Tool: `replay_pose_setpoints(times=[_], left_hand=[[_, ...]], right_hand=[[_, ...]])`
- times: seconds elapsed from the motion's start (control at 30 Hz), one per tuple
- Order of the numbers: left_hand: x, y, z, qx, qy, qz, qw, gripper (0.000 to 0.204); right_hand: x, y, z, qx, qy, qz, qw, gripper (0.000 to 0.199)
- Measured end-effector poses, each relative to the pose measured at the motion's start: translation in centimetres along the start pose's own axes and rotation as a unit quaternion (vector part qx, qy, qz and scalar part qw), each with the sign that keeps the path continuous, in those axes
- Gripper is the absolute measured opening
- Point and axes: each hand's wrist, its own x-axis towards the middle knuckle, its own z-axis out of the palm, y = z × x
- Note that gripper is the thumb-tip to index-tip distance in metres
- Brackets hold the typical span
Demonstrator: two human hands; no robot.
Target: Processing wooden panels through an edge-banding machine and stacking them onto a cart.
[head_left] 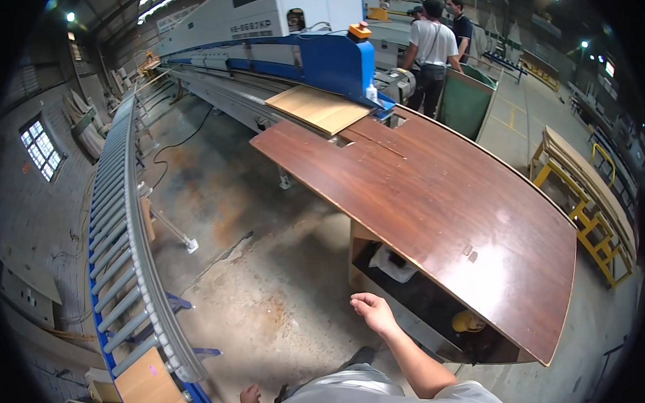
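Note:
My right hand (373,311) hangs in the air beside the open storage space under the brown wooden table (471,214). Its fingers are curled together, and I see nothing in them. At the lower edge, my left hand (250,398) is partly visible near my body, fingers bent and no object showing. It is closer to the roller conveyor (118,251). A light wood panel (320,107) lies at the table's far end, against the blue and white machine (334,63). Neither hand touches the table or the panel.
A wood board (149,381) rests on the conveyor's near end. Under the table are a white bag (393,264) and a yellow object (467,321). People (433,45) stand beyond the machine by a green bin (466,103). A yellow-framed rack (585,203) stands right.

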Motion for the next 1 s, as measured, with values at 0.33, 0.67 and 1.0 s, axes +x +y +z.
replay_pose_setpoints(times=[0.33, 0.67, 1.0], left_hand=[[0.7, 23.3, 20.1, 0.149, -0.068, 0.28, 0.946, 0.03], [4.3, 47.6, 36.7, 0.12, -0.083, 0.575, 0.805, 0.012], [6.9, 64.8, 46.5, 0.159, -0.246, 0.68, 0.672, 0.017]], right_hand=[[7.9, -2.4, -11.3, -0.065, 0.196, -0.079, 0.975, 0.029], [15.6, -7.6, -11.6, -0.261, 0.283, -0.022, 0.923, 0.027], [23.6, -8.1, -11.6, -0.393, 0.459, -0.021, 0.796, 0.013]])
